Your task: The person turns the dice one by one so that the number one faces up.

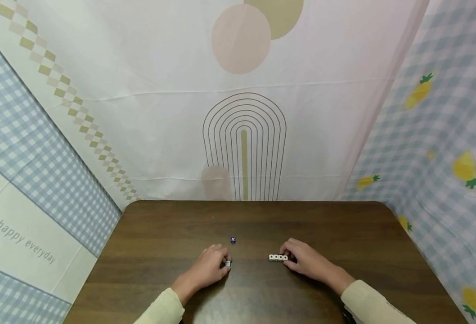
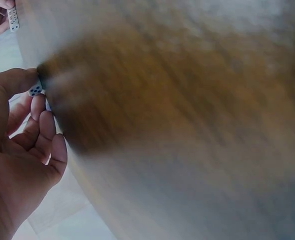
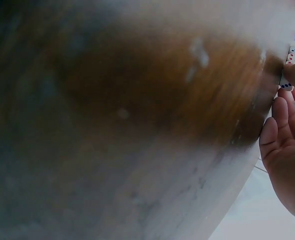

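Note:
My left hand (image 1: 210, 265) pinches a white die (image 1: 227, 263) between thumb and forefinger, low over the brown table. In the left wrist view the die (image 2: 35, 90) shows dark pips below the thumb. To the right, a short row of several white dice (image 1: 277, 258) lies side by side, dots facing up. My right hand (image 1: 307, 259) holds the right end of that row between thumb and fingers; the right wrist view shows the thumb partly covering the dice (image 3: 293, 59). Beyond the left hand sits a dark blue die (image 1: 233, 240) with white pips, touched by neither hand.
The dark wooden table (image 1: 173, 225) has rounded far corners. Behind it hangs a pale printed cloth (image 1: 161, 135). Checked cloths stand along both sides, the right one (image 1: 444, 135) with yellow fruit prints.

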{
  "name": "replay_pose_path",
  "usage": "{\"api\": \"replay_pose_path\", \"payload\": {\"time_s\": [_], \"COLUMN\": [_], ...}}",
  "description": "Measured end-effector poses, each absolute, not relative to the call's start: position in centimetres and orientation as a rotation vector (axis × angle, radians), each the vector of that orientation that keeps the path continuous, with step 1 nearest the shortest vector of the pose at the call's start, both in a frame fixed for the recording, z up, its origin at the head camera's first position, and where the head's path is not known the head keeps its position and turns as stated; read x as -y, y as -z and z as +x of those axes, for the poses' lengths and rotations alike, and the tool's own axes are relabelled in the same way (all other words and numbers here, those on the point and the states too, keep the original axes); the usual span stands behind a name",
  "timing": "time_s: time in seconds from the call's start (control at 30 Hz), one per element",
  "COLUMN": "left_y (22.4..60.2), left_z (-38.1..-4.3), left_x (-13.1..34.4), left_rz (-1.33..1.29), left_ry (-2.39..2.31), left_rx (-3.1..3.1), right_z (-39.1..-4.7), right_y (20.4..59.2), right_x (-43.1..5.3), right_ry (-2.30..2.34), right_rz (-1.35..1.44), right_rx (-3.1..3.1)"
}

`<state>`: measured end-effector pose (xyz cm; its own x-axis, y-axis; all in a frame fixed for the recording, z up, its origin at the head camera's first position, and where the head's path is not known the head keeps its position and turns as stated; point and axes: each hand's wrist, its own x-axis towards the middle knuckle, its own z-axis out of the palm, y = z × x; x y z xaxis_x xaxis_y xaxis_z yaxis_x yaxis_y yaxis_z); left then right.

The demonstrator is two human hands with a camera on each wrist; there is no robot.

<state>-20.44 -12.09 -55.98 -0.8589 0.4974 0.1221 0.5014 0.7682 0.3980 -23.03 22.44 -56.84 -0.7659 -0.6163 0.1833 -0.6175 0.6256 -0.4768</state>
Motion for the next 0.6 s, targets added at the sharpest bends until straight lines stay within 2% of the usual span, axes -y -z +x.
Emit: {"api": "replay_pose_path", "payload": {"time_s": [0.6], "left_y": [55.86], "left_z": [-20.23], "left_x": [12.46], "left_rz": [-0.85], "left_ry": [0.784], "left_rx": [2.907], "right_z": [-23.19], "right_y": [56.96], "right_x": [-22.5], "right_ry": [-0.86], "right_rz": [1.066], "right_rx": [2.848]}}
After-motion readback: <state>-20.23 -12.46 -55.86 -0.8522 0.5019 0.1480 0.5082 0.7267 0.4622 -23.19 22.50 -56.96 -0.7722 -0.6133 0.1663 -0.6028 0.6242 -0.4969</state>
